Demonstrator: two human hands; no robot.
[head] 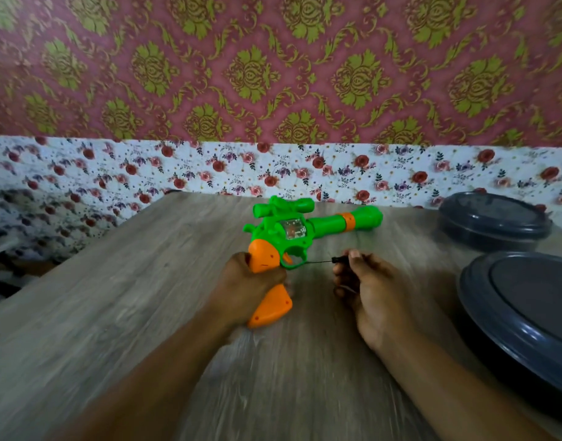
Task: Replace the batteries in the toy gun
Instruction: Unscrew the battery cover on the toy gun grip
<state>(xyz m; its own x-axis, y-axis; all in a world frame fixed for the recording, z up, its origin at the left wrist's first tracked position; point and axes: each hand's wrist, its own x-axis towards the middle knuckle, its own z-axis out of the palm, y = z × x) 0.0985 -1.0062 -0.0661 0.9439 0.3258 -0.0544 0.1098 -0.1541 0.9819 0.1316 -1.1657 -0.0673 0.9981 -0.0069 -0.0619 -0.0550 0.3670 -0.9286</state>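
Wood-grain table (114, 313) lay under my forearms, and nearest me my left hand (244, 288) was wrapped round the orange grip of the toy gun (292, 230), which lay mid-table with its barrel pointing right. My right hand (365, 288), just right of the trigger guard, was curled round a small black screwdriver (332, 261), its thin shaft aimed left at the grip. The gun looked like light, hollow, smooth plastic, so I judged the grip the safest hold. One gun, one screwdriver; farther right, two dark round lidded containers (496, 224); no batteries visible.
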